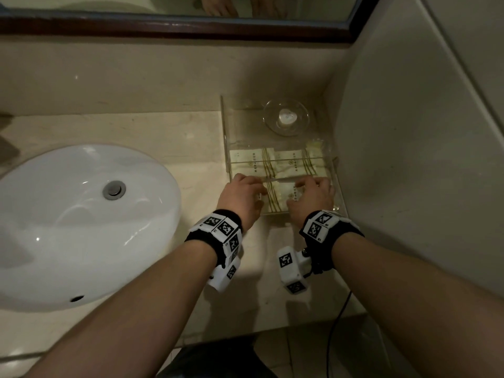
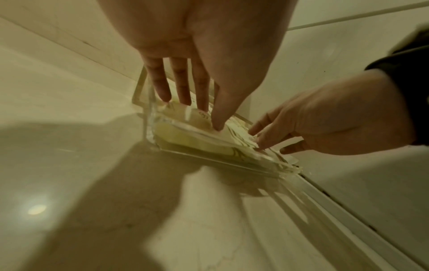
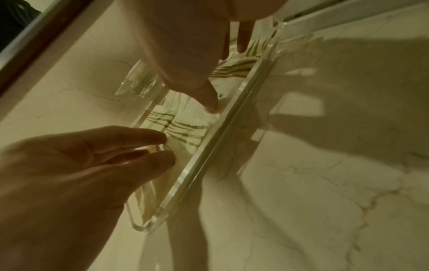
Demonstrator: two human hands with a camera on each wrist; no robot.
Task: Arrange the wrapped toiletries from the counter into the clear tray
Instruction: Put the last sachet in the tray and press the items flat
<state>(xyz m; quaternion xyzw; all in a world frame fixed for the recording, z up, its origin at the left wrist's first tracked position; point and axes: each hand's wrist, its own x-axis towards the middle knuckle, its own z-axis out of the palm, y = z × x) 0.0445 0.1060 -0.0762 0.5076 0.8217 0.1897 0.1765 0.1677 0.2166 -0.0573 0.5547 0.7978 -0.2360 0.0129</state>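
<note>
A clear tray (image 1: 225,137) stands on the counter by the right wall, and several white wrapped packets with gold stripes (image 1: 281,165) lie flat in its near half. My left hand (image 1: 259,186) and right hand (image 1: 296,193) are both over the tray's near end, on the nearest packet (image 1: 281,199). In the left wrist view the left hand (image 2: 199,113) has straight fingers, with its thumb tip pressing the packet top; the right hand (image 2: 269,143) touches the packet's other end. The right wrist view shows the tray's front wall (image 3: 209,146) and the right thumb on the packet.
A glass dish holding a small white round item (image 1: 286,117) sits at the tray's far end. The white sink (image 1: 68,227) is to the left. A wall (image 1: 409,132) bounds the tray on the right, a mirror frame (image 1: 163,25) runs behind. A black cable (image 1: 335,323) hangs under my right wrist.
</note>
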